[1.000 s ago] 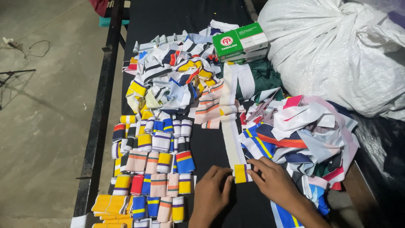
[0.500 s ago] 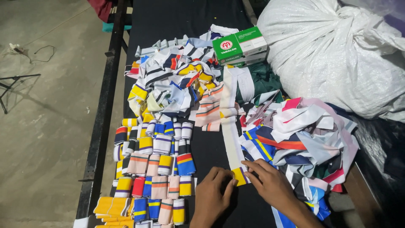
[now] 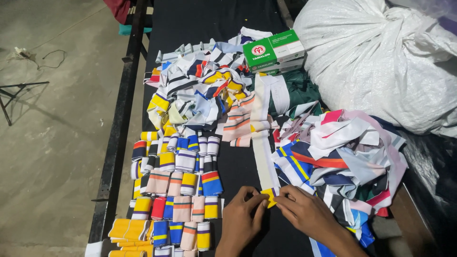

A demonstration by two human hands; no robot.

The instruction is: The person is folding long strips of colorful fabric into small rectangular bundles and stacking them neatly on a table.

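Left hand: the left hand (image 3: 243, 212) rests low on the black worktop (image 3: 190, 24), fingers pinched on the near end of a long white knit fabric strip with a yellow end (image 3: 264, 157).
Right hand: the right hand (image 3: 304, 212) meets it from the other side, fingertips gripping the same yellow end; the two hands touch at the strip.
Strip: lies flat, running away from the hands up the middle of the worktop; its far end goes into the loose pile.
Folded stock: rows of small folded striped knit bands (image 3: 181, 185) lie just left of the left hand, in yellow, blue, white, red and peach, set side by side in rough lines.
Loose pile, far: a heap of unsorted striped fabric pieces (image 3: 200, 90) sits beyond the rows.
Loose pile, right: a second heap of wider white, navy and pink fabric pieces (image 3: 347, 157) lies just right of the strip, near the right hand.
Box: a green and white cardboard box (image 3: 273, 50) sits at the far end, beside the far pile.
Sack: a big white woven plastic sack (image 3: 381, 57) fills the far right corner, touching the box's side.
Floor: bare grey concrete floor (image 3: 52, 143) to the left of the worktop edge.
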